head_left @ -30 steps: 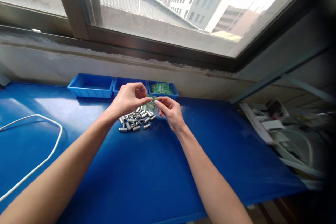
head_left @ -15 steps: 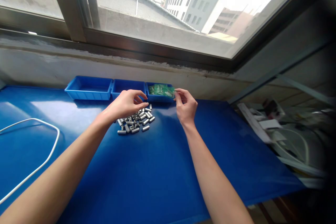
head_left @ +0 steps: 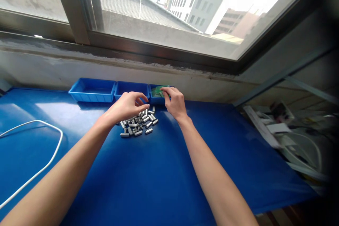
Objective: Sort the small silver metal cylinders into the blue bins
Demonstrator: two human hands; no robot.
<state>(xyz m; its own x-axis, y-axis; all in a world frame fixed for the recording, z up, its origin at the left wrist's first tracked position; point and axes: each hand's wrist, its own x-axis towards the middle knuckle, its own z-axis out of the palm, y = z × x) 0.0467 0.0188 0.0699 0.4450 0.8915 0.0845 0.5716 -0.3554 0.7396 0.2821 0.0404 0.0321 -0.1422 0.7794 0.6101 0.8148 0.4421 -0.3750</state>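
Over the right-hand blue bin (head_left: 158,101), my right hand (head_left: 175,104) is closed in a pinch at a green circuit board (head_left: 158,90). More green boards lie in that bin, partly hidden by the fingers. My left hand (head_left: 130,104) hovers just above a pile of metal hex standoffs (head_left: 145,119), fingers curved and a gap left between thumb and forefinger. It holds nothing that I can see. The standoffs are short silvery pieces, heaped loosely on the blue tabletop (head_left: 148,180) with smaller bits among them.
Two further blue bins, a left one (head_left: 92,97) and a middle one (head_left: 131,86), line the wall under the window. A white cable (head_left: 53,155) curves across the table's left side. Beyond the right edge stand a metal rack (head_left: 309,90) and assorted items.
My right hand has moved left from the bin's right edge to over its boards. My left hand stays nearly in place above the standoffs. The view has shifted slightly.
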